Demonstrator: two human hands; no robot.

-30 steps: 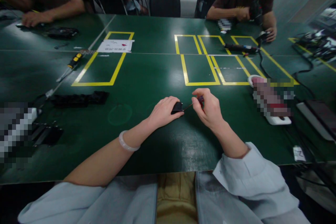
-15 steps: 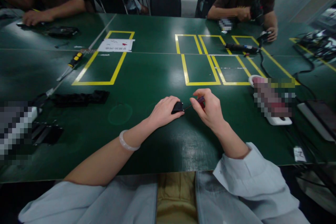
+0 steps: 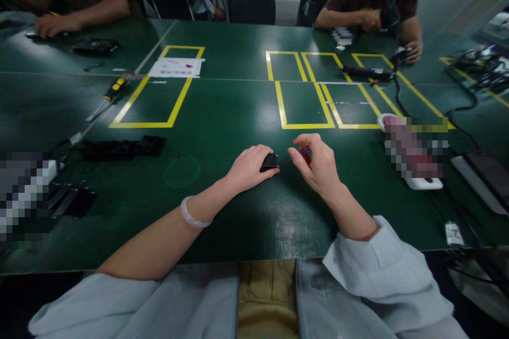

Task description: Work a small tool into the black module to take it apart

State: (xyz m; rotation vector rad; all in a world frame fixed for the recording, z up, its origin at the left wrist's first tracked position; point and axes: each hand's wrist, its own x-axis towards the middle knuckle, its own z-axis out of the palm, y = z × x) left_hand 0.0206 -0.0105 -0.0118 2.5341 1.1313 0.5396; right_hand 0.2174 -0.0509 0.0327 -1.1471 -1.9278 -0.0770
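Observation:
Near the middle of the green table [image 3: 226, 100], my left hand [image 3: 251, 168] is closed over a small black part [image 3: 269, 162] and presses it against the tabletop. Most of that part is under my fingers; its right end shows. To the right, my right hand [image 3: 315, 163] grips a screwdriver by its dark reddish handle [image 3: 305, 151]. The thin shaft [image 3: 285, 162] points left, its tip at the right end of the black part. My palm and fingers hide some of the handle.
A black strip-shaped part [image 3: 123, 147] lies left of my hands. Farther off is a yellow-and-black screwdriver [image 3: 115, 88]. A white paper label [image 3: 177, 67] and yellow tape frames mark the table. A dark cylindrical tool [image 3: 366, 72] with a cord lies right. Two people work across the table.
Both hands stay in place. The fingers of my right hand and the screwdriver handle have shifted very slightly; its tip remains at the black part.

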